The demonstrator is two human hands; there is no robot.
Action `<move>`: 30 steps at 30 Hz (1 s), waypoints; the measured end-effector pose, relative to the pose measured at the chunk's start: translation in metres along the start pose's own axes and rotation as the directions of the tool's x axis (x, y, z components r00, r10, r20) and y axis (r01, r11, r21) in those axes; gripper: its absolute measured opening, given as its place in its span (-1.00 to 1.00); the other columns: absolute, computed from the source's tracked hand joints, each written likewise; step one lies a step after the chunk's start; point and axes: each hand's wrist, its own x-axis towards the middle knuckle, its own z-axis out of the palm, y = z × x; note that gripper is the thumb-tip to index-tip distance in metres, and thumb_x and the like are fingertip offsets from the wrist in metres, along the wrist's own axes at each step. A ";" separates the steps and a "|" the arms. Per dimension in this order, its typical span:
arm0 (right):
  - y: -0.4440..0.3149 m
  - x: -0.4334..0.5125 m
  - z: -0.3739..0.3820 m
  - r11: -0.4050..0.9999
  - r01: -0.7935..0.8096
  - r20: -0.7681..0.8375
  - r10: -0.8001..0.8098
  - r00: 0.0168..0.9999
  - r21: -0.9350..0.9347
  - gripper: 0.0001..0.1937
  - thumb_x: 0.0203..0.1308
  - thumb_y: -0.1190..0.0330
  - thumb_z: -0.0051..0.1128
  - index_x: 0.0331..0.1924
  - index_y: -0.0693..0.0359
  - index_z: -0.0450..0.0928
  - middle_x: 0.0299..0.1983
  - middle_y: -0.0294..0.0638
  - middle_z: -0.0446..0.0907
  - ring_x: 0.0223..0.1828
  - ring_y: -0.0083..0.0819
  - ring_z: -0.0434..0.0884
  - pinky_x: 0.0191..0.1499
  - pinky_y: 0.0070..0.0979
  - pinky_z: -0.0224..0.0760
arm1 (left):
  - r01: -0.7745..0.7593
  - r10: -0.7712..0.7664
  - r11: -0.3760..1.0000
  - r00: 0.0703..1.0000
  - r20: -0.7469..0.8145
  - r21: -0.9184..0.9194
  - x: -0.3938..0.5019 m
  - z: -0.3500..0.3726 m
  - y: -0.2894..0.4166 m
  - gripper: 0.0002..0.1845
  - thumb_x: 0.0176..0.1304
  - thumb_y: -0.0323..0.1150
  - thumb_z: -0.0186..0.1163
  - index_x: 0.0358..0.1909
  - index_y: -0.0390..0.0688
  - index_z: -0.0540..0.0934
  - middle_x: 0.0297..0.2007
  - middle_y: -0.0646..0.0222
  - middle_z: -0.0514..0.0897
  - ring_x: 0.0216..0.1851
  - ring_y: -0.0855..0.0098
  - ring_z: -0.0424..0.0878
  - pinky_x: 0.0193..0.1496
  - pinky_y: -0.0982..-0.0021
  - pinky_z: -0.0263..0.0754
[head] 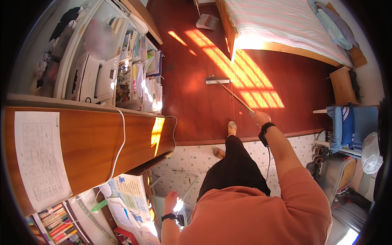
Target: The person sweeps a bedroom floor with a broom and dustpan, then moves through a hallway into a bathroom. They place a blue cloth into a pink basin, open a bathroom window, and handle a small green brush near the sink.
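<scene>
My right hand point(261, 118) is closed around the upper end of a broom's thin handle point(235, 96), which slants away to the upper left. At its far end the broom head point(218, 81) rests on the red wood floor, beside a patch of sunlight. My left hand point(171, 200) is low by my side, near a desk; glare beside it hides part of what is there, and I cannot tell whether it holds anything. Farther off, a long-handled dustpan point(207, 22) stands on the floor left of the bed.
A wooden bed point(275, 18) is at the upper right, a small wooden cabinet point(344, 85) below it. Bookshelves point(137, 110) line the left. A low sill point(196, 142) divides the red floor from pale tiles. Shoes point(318, 154) and a chair with blue cloth point(343, 128) stand right.
</scene>
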 end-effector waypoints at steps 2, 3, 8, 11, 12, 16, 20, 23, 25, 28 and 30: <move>-0.004 0.010 -0.003 0.993 0.002 0.001 -0.002 1.000 0.114 -0.69 0.23 0.20 -0.16 -0.04 0.14 0.45 -0.34 0.04 0.61 -0.32 -0.12 0.62 -0.27 -0.19 0.46 | -0.041 0.041 0.999 0.998 -0.037 0.007 -0.002 -0.008 -0.003 -0.73 0.22 -0.24 0.00 -0.16 -0.12 0.59 -0.34 0.21 0.69 -0.21 0.26 0.65 -0.11 0.31 0.47; -0.001 0.008 -0.003 0.986 -0.001 -0.004 0.001 1.000 0.167 -0.70 0.23 0.19 -0.11 -0.03 0.11 0.44 -0.44 -0.02 0.60 -0.48 -0.18 0.59 -0.40 -0.25 0.44 | -0.017 0.018 0.999 0.999 -0.046 0.027 -0.001 -0.010 -0.004 -0.73 0.23 -0.23 0.00 -0.16 -0.11 0.59 -0.34 0.22 0.69 -0.21 0.26 0.65 -0.11 0.31 0.47; 0.056 -0.077 0.005 0.996 0.094 -0.029 -0.094 0.995 0.001 -0.59 0.15 0.24 -0.04 0.11 0.03 0.33 -0.26 0.05 0.62 -0.20 0.01 0.61 -0.16 -0.09 0.44 | -0.116 0.116 0.993 0.993 0.001 -0.021 0.028 -0.011 0.010 -0.73 0.20 -0.26 0.01 -0.15 -0.12 0.59 -0.34 0.23 0.68 -0.21 0.30 0.64 -0.14 0.33 0.48; 0.103 -0.151 0.023 0.991 0.004 0.171 -0.027 0.985 0.137 -0.43 0.13 0.26 -0.04 0.29 -0.08 0.18 -0.39 -0.02 0.62 -0.47 -0.13 0.63 -0.41 -0.26 0.48 | -0.171 0.171 0.985 0.985 0.031 -0.020 0.038 -0.004 0.028 -0.72 0.17 -0.27 0.01 -0.15 -0.11 0.59 -0.35 0.25 0.68 -0.24 0.28 0.63 -0.13 0.33 0.48; 0.112 -0.168 0.033 0.990 -0.104 0.266 0.075 0.961 0.094 -0.38 0.13 0.26 -0.05 0.34 -0.10 0.11 -0.41 -0.06 0.62 -0.54 -0.20 0.61 -0.47 -0.32 0.47 | -0.156 0.156 0.988 0.987 0.031 -0.025 0.040 -0.002 0.036 -0.72 0.16 -0.27 0.01 -0.15 -0.11 0.59 -0.36 0.26 0.67 -0.25 0.27 0.63 -0.12 0.32 0.47; 0.124 -0.191 0.072 0.983 0.090 0.145 -0.067 0.987 -0.161 -0.39 0.11 0.27 -0.04 0.32 -0.15 0.15 -0.29 0.01 0.64 -0.27 -0.06 0.64 -0.24 -0.16 0.47 | -0.105 0.105 0.994 0.994 -0.011 -0.008 0.036 -0.004 0.062 -0.72 0.14 -0.27 0.02 -0.15 -0.10 0.59 -0.38 0.27 0.66 -0.28 0.28 0.62 -0.15 0.32 0.47; 0.076 -0.138 0.088 0.993 0.014 0.180 0.007 0.984 -0.114 -0.46 0.12 0.35 -0.12 0.25 -0.14 0.25 -0.20 0.05 0.62 -0.16 -0.02 0.62 -0.16 -0.13 0.45 | -0.114 0.115 0.992 0.993 0.016 -0.049 0.025 -0.016 0.064 -0.72 0.14 -0.29 0.01 -0.15 -0.10 0.60 -0.40 0.28 0.66 -0.30 0.32 0.63 -0.18 0.34 0.47; 0.010 -0.073 0.080 0.988 0.153 -0.031 -0.153 0.988 -0.001 -0.57 0.15 0.34 -0.11 0.17 -0.01 0.30 -0.29 0.07 0.63 -0.22 0.04 0.62 -0.19 -0.03 0.43 | -0.090 0.090 0.996 0.996 0.021 0.005 0.016 -0.023 0.054 -0.72 0.15 -0.32 0.00 -0.15 -0.11 0.59 -0.41 0.28 0.67 -0.32 0.32 0.63 -0.20 0.35 0.48; -0.027 -0.034 0.061 0.975 0.222 -0.063 -0.224 0.973 -0.024 -0.62 0.17 0.33 -0.12 0.11 0.02 0.33 -0.29 0.08 0.62 -0.23 0.04 0.62 -0.23 -0.04 0.44 | -0.078 0.078 0.996 0.997 -0.005 0.051 0.012 -0.029 0.048 -0.72 0.15 -0.33 -0.01 -0.15 -0.11 0.59 -0.40 0.27 0.67 -0.33 0.31 0.64 -0.21 0.35 0.48; -0.050 -0.020 0.039 0.972 0.194 -0.035 -0.191 0.981 0.135 -0.67 0.20 0.31 -0.14 0.08 0.01 0.34 -0.32 0.06 0.62 -0.27 0.03 0.62 -0.27 -0.05 0.44 | -0.073 0.075 0.997 0.996 -0.047 0.040 0.007 -0.030 0.037 -0.72 0.16 -0.34 -0.02 -0.14 -0.13 0.59 -0.39 0.27 0.68 -0.32 0.31 0.64 -0.22 0.34 0.49; -0.036 -0.042 0.030 0.969 0.237 -0.016 -0.236 0.972 0.072 -0.64 0.21 0.31 -0.15 0.11 -0.04 0.32 -0.32 0.04 0.62 -0.27 0.01 0.63 -0.26 -0.07 0.44 | -0.047 0.047 0.999 0.997 -0.055 0.006 0.006 -0.026 0.032 -0.72 0.16 -0.34 -0.02 -0.14 -0.13 0.59 -0.39 0.26 0.68 -0.31 0.32 0.65 -0.21 0.34 0.49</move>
